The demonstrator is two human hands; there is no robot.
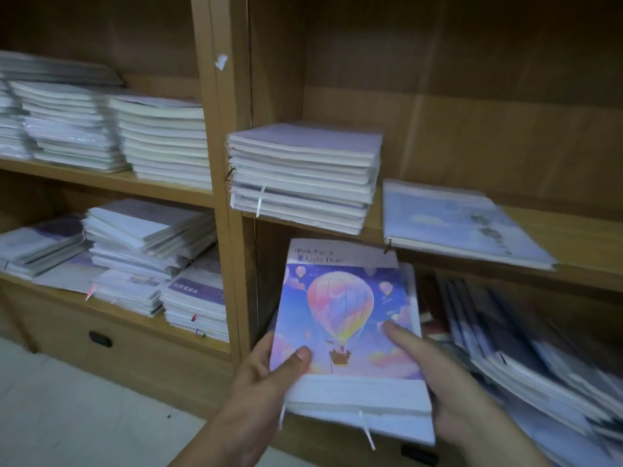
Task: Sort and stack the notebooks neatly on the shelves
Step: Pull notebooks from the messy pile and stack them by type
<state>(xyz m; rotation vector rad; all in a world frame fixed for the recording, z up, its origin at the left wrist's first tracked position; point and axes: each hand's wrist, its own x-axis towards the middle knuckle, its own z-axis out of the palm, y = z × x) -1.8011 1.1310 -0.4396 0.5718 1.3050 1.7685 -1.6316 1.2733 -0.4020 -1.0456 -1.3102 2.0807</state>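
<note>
Wooden shelves (232, 96) carry several squared stacks | left hand (259, 375) and right hand (448, 375) clasp balloon-cover notebooks (344, 318) below the right-hand stack (303, 176) | slumped heap (539, 348) lower right unsorted; blurred, perhaps half done

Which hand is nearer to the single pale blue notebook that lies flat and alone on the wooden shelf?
Right. The right hand is below the pale blue notebook, slightly left of it; the left hand is farther left, across the held balloon-cover notebook stack.
</note>
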